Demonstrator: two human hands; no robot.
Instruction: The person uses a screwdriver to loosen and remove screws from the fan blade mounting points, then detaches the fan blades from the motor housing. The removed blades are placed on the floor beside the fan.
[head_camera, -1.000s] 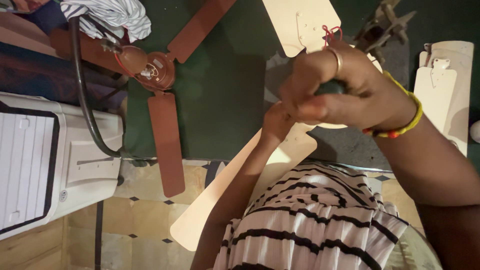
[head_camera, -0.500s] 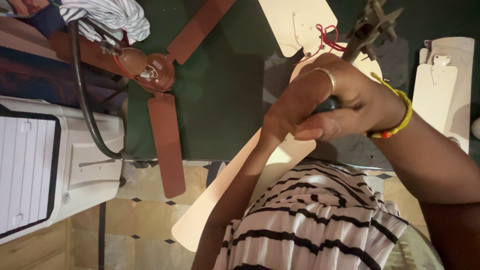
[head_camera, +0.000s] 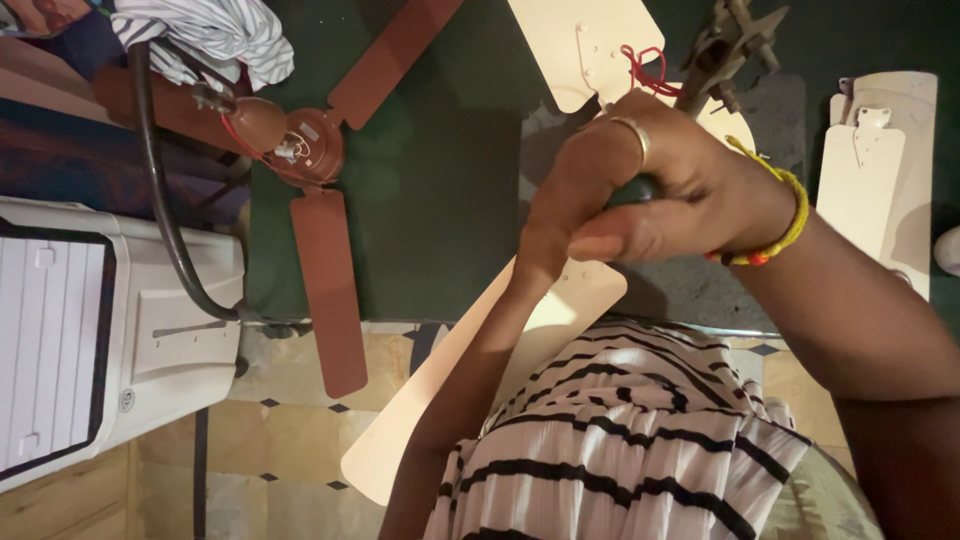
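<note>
A cream ceiling fan lies on the green table top (head_camera: 440, 180), one blade (head_camera: 440, 385) reaching toward me over the edge and another (head_camera: 580, 45) pointing away. Red wires (head_camera: 640, 65) and a grey metal mount (head_camera: 722, 42) stick out near its hub. My right hand (head_camera: 670, 190), with a ring and a yellow bead bracelet, is closed around a dark tool handle (head_camera: 632, 190) above the hub. My left hand (head_camera: 545, 248) sits just under it against the fan, mostly hidden, so its grip does not show.
A brown ceiling fan (head_camera: 300, 150) lies at the table's left. Loose cream blades (head_camera: 880, 170) are stacked at the right. A white appliance (head_camera: 110, 320) with a black hose (head_camera: 160, 190) stands at the left. A striped cloth (head_camera: 210, 30) is bunched at top left.
My right hand has turned on the tool handle and shifted slightly left, exposing more of the red wires. My left hand stayed under it.
</note>
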